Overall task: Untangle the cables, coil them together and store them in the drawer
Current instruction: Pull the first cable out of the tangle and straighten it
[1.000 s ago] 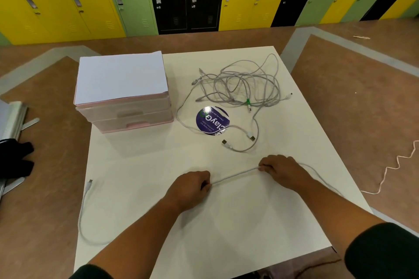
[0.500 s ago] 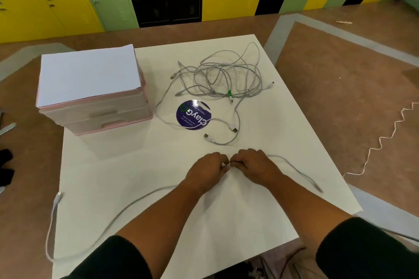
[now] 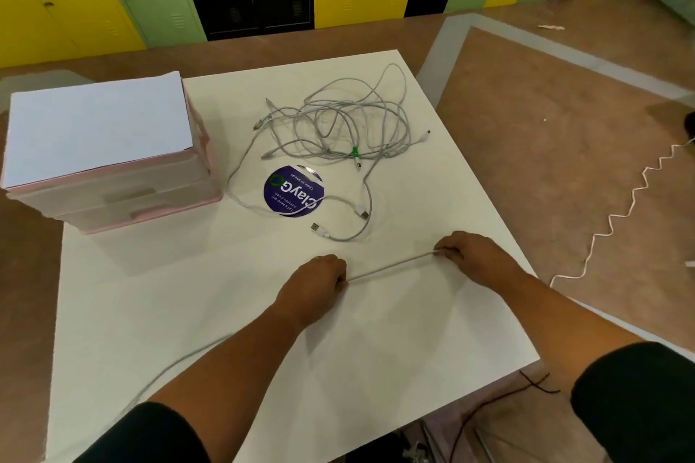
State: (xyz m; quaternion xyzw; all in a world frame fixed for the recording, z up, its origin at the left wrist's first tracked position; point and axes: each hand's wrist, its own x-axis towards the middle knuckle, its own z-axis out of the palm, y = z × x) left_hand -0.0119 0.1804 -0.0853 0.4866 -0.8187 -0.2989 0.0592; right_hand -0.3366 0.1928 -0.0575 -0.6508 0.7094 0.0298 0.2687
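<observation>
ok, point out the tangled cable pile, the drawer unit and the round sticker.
tangled cable pile (image 3: 354, 151), head view, green tie in the bundle.
drawer unit (image 3: 101, 128), head view, white top.
round sticker (image 3: 291, 194), head view, purple face.

A white square table (image 3: 432, 331) bears a pink plastic drawer unit (image 3: 113, 177) at its far left corner; a tangle of grey cables (image 3: 338, 124) by the far edge; a round purple sticker (image 3: 293, 192) (lettering upside down) mid-table; one white cable (image 3: 391, 267) toward the near edge.
</observation>
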